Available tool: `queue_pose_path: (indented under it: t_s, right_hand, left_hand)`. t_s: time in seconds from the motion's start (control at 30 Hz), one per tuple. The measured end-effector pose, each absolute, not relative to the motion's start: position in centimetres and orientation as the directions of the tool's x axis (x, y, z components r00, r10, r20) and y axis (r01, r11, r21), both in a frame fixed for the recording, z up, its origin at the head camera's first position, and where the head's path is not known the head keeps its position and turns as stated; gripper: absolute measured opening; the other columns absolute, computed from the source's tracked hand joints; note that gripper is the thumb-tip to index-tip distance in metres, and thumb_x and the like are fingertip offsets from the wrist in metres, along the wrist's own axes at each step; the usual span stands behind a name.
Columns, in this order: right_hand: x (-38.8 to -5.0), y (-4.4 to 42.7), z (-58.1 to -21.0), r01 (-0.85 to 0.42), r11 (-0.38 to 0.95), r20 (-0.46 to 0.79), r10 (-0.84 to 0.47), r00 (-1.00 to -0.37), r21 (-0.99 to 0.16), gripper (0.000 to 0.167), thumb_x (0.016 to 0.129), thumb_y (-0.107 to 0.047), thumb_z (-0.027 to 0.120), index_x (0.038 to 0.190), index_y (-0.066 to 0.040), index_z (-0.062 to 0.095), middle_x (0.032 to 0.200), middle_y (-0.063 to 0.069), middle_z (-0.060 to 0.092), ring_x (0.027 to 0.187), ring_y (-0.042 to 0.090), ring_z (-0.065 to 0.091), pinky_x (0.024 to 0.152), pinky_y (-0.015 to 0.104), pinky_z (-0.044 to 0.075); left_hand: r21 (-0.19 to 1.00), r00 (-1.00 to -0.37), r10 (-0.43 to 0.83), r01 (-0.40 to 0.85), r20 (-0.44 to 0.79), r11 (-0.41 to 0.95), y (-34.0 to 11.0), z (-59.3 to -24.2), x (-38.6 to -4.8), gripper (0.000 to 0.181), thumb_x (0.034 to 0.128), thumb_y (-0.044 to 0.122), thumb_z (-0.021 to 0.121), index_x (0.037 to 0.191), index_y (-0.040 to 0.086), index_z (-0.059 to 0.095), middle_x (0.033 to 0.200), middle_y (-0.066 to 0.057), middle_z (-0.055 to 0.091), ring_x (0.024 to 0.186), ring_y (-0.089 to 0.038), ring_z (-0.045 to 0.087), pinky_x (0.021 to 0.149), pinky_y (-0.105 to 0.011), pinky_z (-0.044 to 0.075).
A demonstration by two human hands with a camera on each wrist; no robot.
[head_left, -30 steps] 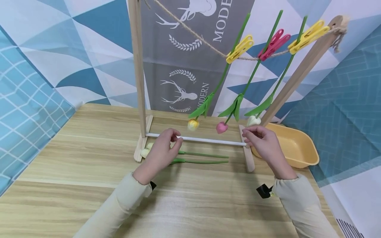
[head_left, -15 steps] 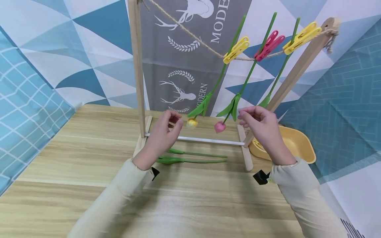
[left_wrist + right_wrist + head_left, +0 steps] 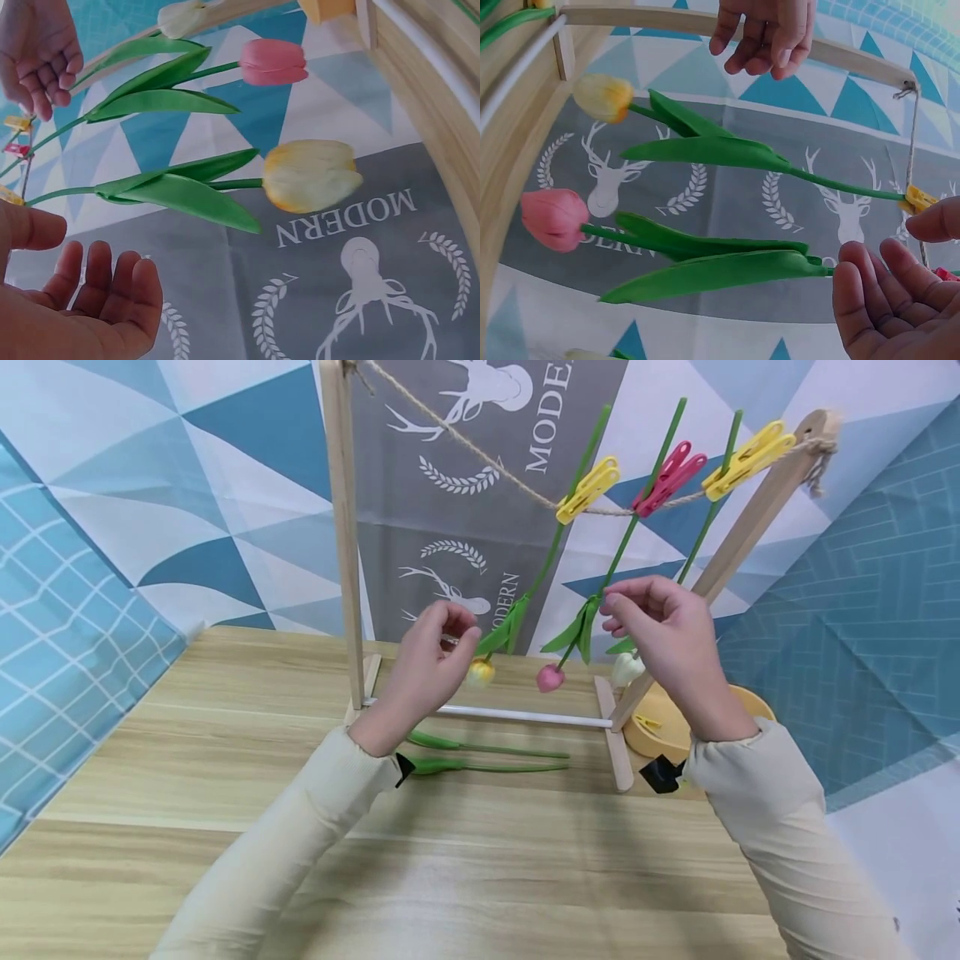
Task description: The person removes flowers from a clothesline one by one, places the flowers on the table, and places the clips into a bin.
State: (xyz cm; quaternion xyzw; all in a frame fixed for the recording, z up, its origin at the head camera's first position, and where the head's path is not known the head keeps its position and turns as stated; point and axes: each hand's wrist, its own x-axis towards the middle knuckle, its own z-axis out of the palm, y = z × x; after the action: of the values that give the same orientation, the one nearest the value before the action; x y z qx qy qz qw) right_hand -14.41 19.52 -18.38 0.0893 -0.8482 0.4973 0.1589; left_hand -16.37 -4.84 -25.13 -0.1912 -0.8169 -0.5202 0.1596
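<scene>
Three artificial tulips hang head down from a rope (image 3: 480,453): a yellow tulip (image 3: 481,673), a pink tulip (image 3: 550,677) and a white tulip (image 3: 627,669). A yellow clothespin (image 3: 588,489), a pink clothespin (image 3: 670,479) and another yellow clothespin (image 3: 750,461) grip their stems. My left hand (image 3: 431,672) is loosely curled beside the yellow tulip, holding nothing. Loosely bent and without anything in its fingers, my right hand (image 3: 667,639) is in front of the white tulip's stem, near the pink tulip's leaves. In the left wrist view, a gap separates the left fingers from the yellow tulip (image 3: 311,176).
Wooden posts (image 3: 345,543) and a white crossbar (image 3: 525,717) form the rack. Green stems (image 3: 517,768) of more tulips lie on the table (image 3: 480,860), their heads hidden behind the left arm. A yellow basket (image 3: 753,706) with a yellow clothespin (image 3: 647,723) stands behind the right wrist.
Both hands have risen from near the crossbar, with nothing in them. The right hand has moved up past the white tulip's head. The hanging tulips stay clipped; the head view has shifted slightly.
</scene>
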Motion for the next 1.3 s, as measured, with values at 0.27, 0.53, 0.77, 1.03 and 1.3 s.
queue_pose_path:
  t_s: [0.27,0.53,0.77,1.03,1.3]
  right_hand:
    - [-14.9,18.9,-16.7,-0.36,0.449,0.41,0.015,-0.912,-0.818,0.027,0.09,-0.027,0.061,0.108,-0.007,0.064,0.09,-0.004,0.066,0.079,0.011,0.064,0.075,0.014,0.05]
    - [-14.4,18.0,-15.0,-0.432,0.439,0.488,0.018,-0.872,-0.788,0.031,0.089,-0.023,0.063,0.116,-0.006,0.062,0.096,-0.002,0.066,0.087,0.012,0.065,0.079,0.014,0.049]
    - [-14.2,16.9,-13.3,-0.473,0.422,0.539,0.044,-0.841,-0.773,0.034,0.089,-0.021,0.062,0.121,-0.009,0.059,0.102,-0.001,0.064,0.092,0.012,0.063,0.084,0.016,0.049]
    - [-14.3,16.0,-11.6,-0.447,0.533,0.524,-0.008,-0.851,-0.718,0.047,0.09,-0.03,0.061,0.132,-0.013,0.051,0.124,0.006,0.06,0.109,0.012,0.059,0.093,0.022,0.046]
    - [-14.6,15.9,-10.6,-0.377,0.598,0.436,-0.052,-0.899,-0.707,0.058,0.09,-0.035,0.06,0.141,-0.017,0.04,0.138,0.001,0.052,0.11,0.013,0.06,0.089,0.02,0.048]
  left_hand:
    - [0.813,-0.88,0.141,0.473,0.453,0.339,-3.9,-23.5,-17.4,0.017,0.0934,0.017,0.052,0.106,0.006,0.053,0.1,-0.004,0.055,0.091,-0.014,0.051,0.079,-0.028,0.046]
    - [0.796,-0.86,0.162,0.509,0.483,0.327,-2.9,-21.6,-18.6,0.014,0.0925,0.014,0.051,0.104,0.005,0.053,0.098,-0.005,0.054,0.088,-0.014,0.05,0.076,-0.025,0.045]
    - [0.822,-0.875,0.175,0.485,0.452,0.3,-2.1,-20.4,-19.2,0.016,0.0935,0.017,0.051,0.106,0.007,0.053,0.098,-0.003,0.053,0.088,-0.013,0.05,0.078,-0.023,0.044]
    - [0.862,-0.895,0.209,0.439,0.394,0.253,-1.1,-19.5,-20.2,0.017,0.0946,0.019,0.049,0.109,0.01,0.052,0.1,0.0,0.052,0.09,-0.011,0.05,0.079,-0.021,0.044]
    - [0.869,-0.895,0.255,0.427,0.367,0.249,0.3,-18.7,-21.0,0.021,0.096,0.017,0.042,0.114,0.011,0.051,0.107,0.001,0.053,0.095,-0.01,0.049,0.083,-0.02,0.041]
